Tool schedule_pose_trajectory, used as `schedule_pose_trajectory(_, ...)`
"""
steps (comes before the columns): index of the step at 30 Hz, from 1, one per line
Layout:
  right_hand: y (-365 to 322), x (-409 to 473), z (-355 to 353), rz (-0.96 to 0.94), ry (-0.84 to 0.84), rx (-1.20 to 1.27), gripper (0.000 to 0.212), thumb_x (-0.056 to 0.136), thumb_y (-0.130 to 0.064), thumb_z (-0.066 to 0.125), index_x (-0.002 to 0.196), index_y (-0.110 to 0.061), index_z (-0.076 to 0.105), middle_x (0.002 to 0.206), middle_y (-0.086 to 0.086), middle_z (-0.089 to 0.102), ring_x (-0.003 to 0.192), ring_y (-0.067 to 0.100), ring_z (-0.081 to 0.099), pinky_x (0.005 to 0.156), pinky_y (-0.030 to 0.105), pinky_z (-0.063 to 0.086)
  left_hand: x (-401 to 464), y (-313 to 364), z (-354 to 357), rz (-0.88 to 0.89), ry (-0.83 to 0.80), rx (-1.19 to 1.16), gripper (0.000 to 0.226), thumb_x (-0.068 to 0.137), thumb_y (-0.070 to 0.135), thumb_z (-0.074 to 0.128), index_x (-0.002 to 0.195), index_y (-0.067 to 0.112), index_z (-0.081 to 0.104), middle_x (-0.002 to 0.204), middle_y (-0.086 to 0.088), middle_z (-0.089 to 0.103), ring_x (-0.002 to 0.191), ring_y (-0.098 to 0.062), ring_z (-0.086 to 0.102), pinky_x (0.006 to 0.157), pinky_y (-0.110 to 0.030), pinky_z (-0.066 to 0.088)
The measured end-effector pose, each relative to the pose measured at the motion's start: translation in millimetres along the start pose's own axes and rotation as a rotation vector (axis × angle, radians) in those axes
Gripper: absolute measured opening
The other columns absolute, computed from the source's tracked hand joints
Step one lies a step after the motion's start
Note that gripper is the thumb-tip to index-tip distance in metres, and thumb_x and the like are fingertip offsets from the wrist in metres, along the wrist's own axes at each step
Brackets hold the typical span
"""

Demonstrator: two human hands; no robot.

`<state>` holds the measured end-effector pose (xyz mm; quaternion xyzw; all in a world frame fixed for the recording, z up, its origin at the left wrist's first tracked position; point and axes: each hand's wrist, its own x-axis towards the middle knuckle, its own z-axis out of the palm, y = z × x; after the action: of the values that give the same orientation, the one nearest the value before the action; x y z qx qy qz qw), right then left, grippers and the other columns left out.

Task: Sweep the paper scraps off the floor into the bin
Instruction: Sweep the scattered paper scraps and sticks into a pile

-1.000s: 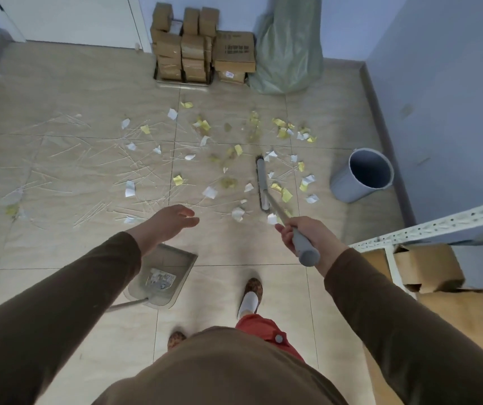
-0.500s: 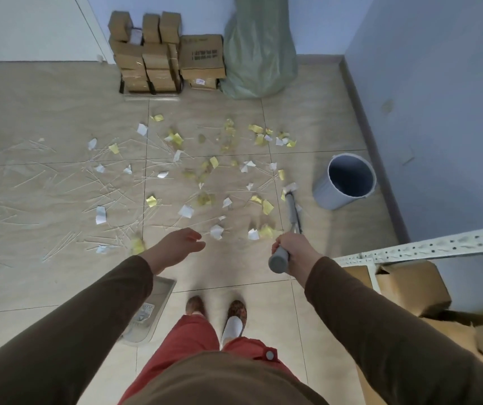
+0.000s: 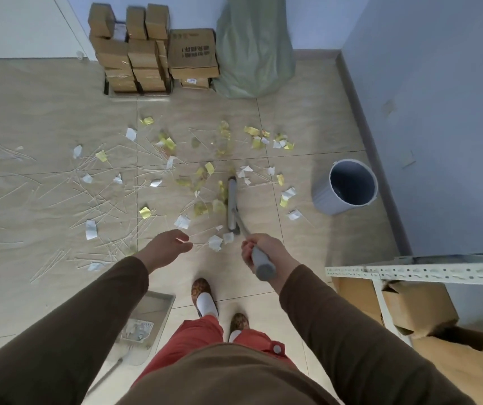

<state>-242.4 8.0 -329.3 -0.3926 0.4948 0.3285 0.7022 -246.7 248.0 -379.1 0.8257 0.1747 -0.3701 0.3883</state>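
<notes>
Head-worn wide view looks steeply down at the floor [image 3: 263, 273] ahead.

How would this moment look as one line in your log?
right hand: grips broom | left hand: free | paper scraps: on floor | bin: upright

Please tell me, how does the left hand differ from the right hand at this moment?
The right hand grips the grey handle of the broom; the left hand holds nothing, its fingers loosely curled. The right hand is over bare tile beside the scraps; the left hand hangs over thin sticks and paper scraps, with the dustpan lying nearer the body, untouched. Both reach forward from brown sleeves.
</notes>
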Motion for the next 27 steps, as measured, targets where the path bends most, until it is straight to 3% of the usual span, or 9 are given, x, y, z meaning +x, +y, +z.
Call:
schedule_pose_trajectory(4, -19, -17, -9, 0.0, -0.016, 0.117, 0.017, 0.097, -0.003, 0.044, 0.08, -0.006, 0.046, 0.069, 0.005, 0.047, 0.032, 0.007, 0.043, 0.032, 0.014, 0.04, 19, 19, -9, 0.033, -0.008, -0.013, 0.033, 0.093, 0.032, 0.066, 0.121, 0.014, 0.064, 0.113, -0.008, 0.069, 0.105, -0.027, 0.065, 0.086, -0.035, 0.049)
schedule_pose_trajectory(9, -27, -26, -26, -0.198, 0.139, -0.103, 0.018, 0.096, 0.0, 0.04, 0.085, -0.013, 0.045, 0.071, 0.006, 0.045, 0.036, 0.008, 0.043, 0.036, 0.016, 0.038, 32, 41, -8, 0.093, -0.044, -0.013, 0.033, 0.093, 0.032, 0.066, 0.121, 0.015, 0.065, 0.113, -0.007, 0.069, 0.103, -0.025, 0.066, 0.088, -0.037, 0.051)
schedule_pose_trajectory(13, -56, -10, -49, -0.279, 0.301, -0.246, 0.012, 0.096, 0.002, 0.037, 0.098, -0.007, 0.044, 0.07, 0.008, 0.043, 0.048, 0.012, 0.042, 0.035, 0.016, 0.04, 38, 53, -3, 0.104, -0.065, 0.0, 0.033, 0.093, 0.034, 0.065, 0.121, 0.017, 0.064, 0.112, -0.004, 0.07, 0.101, -0.022, 0.066, 0.087, -0.036, 0.052)
schedule_pose_trajectory(17, -97, 30, -59, -0.232, 0.347, -0.211, 0.018, 0.099, -0.001, 0.038, 0.115, -0.003, 0.044, 0.077, 0.009, 0.046, 0.056, 0.012, 0.045, 0.034, 0.016, 0.042, 44, 59, 0, 0.069, -0.071, -0.01, 0.031, 0.093, 0.033, 0.066, 0.12, 0.017, 0.064, 0.108, -0.002, 0.07, 0.101, -0.023, 0.066, 0.087, -0.038, 0.052)
schedule_pose_trajectory(20, -125, 59, -62, -0.181, 0.316, -0.248, 0.015, 0.101, -0.003, 0.042, 0.117, -0.004, 0.042, 0.094, 0.012, 0.048, 0.066, 0.016, 0.052, 0.035, 0.02, 0.049, 49, 64, 2, 0.05, -0.053, -0.008, 0.031, 0.092, 0.032, 0.067, 0.119, 0.017, 0.065, 0.108, -0.003, 0.071, 0.101, -0.023, 0.066, 0.089, -0.04, 0.052)
schedule_pose_trajectory(24, -153, 85, -69, -0.053, 0.303, -0.312, 0.011, 0.101, 0.0, 0.039, 0.112, -0.002, 0.04, 0.087, 0.014, 0.046, 0.069, 0.021, 0.051, 0.035, 0.026, 0.051, 58, 78, 3, 0.019, -0.029, -0.004, 0.029, 0.093, 0.032, 0.067, 0.118, 0.019, 0.065, 0.11, -0.004, 0.07, 0.101, -0.023, 0.066, 0.09, -0.041, 0.052)
schedule_pose_trajectory(27, -165, 101, -69, -0.025, 0.313, -0.397, 0.015, 0.101, -0.002, 0.038, 0.115, -0.006, 0.042, 0.082, 0.008, 0.045, 0.066, 0.016, 0.048, 0.048, 0.027, 0.051, 66, 93, 3, 0.021, -0.015, 0.024, 0.03, 0.094, 0.031, 0.066, 0.121, 0.017, 0.065, 0.112, -0.005, 0.069, 0.103, -0.024, 0.065, 0.089, -0.037, 0.051)
